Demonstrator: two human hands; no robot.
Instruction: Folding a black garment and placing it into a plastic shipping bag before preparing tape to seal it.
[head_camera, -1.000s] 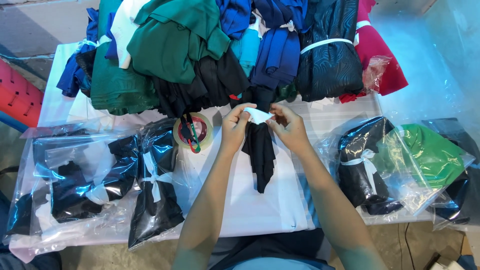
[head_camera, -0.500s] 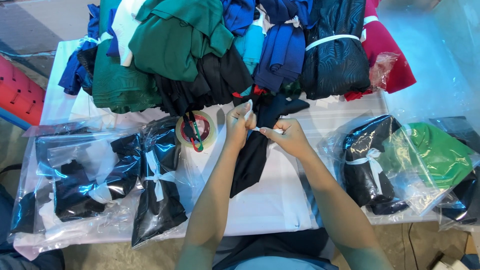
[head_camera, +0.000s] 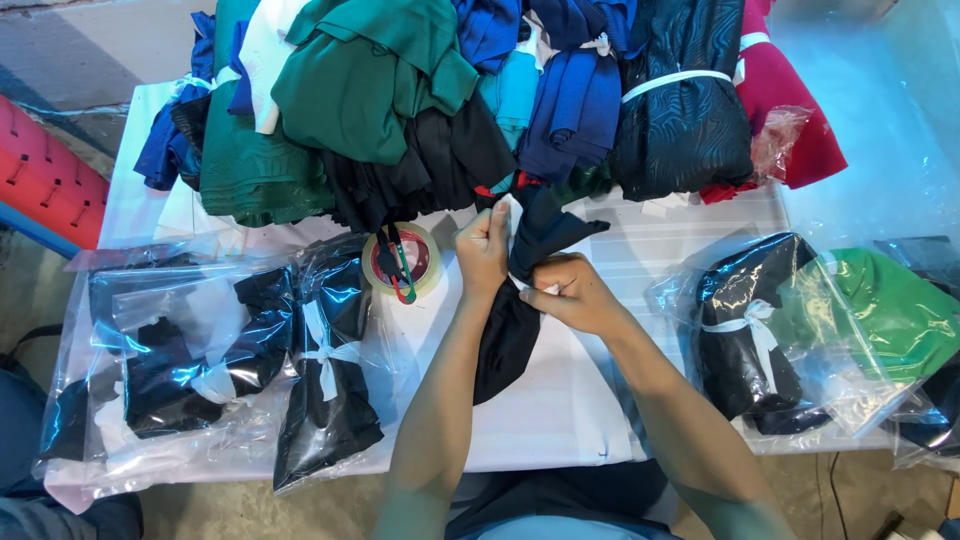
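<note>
Scanning left to right: two bagged dark bundles (head_camera: 180, 370) in clear plastic at the left end of the table (head_camera: 560, 420), each tied with a white strip; next to them another bagged dark bundle (head_camera: 328, 385), same white tie. Just right of that, a tape roll (head_camera: 425, 262) with scissors (head_camera: 395, 270) lying across it, red and green handles. Left hand (head_camera: 483, 250) sits just right of the roll, fingers clenched into a fist around the upper part of a rolled dark garment (head_camera: 510, 335), thumb up. Right hand (head_camera: 575, 295) is just beside it, touching the same garment a bit lower, fingers curled tight and pinching the cloth plus a small white strip; can't tell how the strip runs under the fingers. Garment itself: top end flares out above both hands towards the pile, rolled lower part hangs down below the fingers onto the white table top, angled toward the body. Behind the hands, a stack of folded cloth (head_camera: 400, 90) in green, blue, black, dark red. Far right: a bagged black bundle (head_camera: 745, 330) with white tie, then a bagged green one (head_camera: 895, 315).
</note>
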